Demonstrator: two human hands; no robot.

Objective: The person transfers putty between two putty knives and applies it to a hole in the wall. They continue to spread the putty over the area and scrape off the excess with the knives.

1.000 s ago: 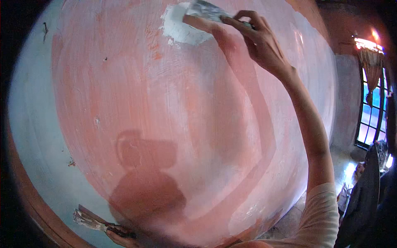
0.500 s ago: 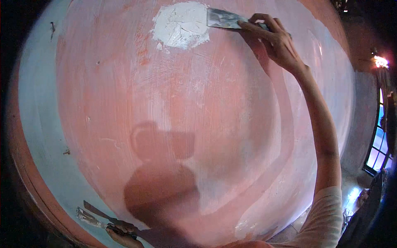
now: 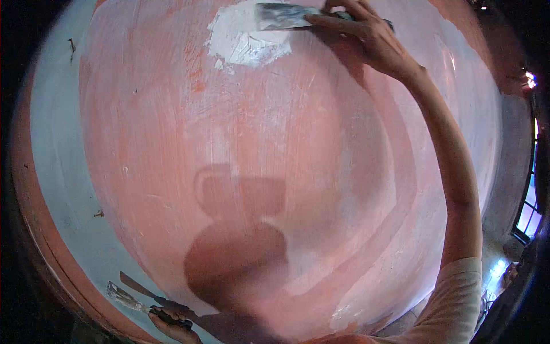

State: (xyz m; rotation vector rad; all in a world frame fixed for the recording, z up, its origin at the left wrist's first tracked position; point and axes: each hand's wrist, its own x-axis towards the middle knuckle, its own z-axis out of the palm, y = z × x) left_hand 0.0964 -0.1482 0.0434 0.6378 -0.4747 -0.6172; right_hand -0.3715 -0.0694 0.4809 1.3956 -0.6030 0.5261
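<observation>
- Left hand [image 3: 172, 324], far below the filler patch [image 3: 240, 40]: fingers closed round a smeared spare knife [image 3: 123, 296].
- Right hand [image 3: 372, 34], just right of the patch: fingers grip the putty knife [image 3: 281, 16], blade lying on the patch's upper edge.
- Judgement: keep the blade shallow and the pressure even, then feather the patch rim into the pink wall [image 3: 258, 143].
- Window [image 3: 530, 212], well right of and below the patch: its side light should show ridges.

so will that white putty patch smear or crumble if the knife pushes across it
It likely smears: the white putty patch shows ridged streaks and feathered edges, so it looks soft and wet. It probably clings rather than slides, since it sits on the upright wall. The putty knife in the right hand seems stiff enough to drag it thin.
</observation>
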